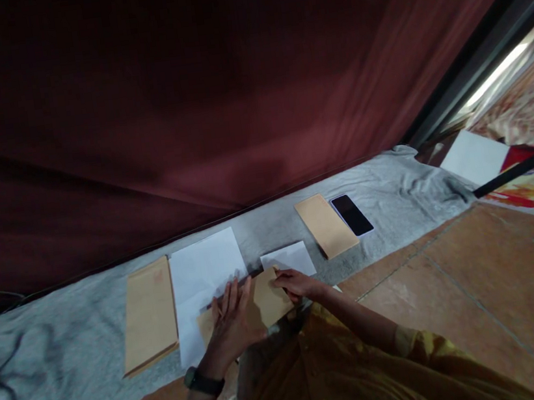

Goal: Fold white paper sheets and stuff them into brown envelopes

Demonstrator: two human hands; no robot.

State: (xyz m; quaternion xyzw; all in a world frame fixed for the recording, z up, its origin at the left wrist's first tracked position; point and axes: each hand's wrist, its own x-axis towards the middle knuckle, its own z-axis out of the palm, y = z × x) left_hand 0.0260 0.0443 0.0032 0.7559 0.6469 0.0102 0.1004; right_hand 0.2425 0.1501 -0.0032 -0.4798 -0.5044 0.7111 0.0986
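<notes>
The left hand (pixel 233 319) lies on the envelope (pixel 264 297), fingers spread, while the right hand (pixel 296 284) pinches its end.

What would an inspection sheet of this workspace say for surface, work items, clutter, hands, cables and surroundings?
Surface: grey cloth, rumpled towards both ends.
Work items: held brown envelope; brown envelopes at left; white paper; smaller white sheet; right-side envelope.
Clutter: phone beside the right-side envelope.
Hands: left hand spread on the held brown envelope; right hand grips its right end.
Cables: nothing certain; thin strand at far left, unclear.
Surroundings: dark red fabric behind; tiled floor.
</notes>
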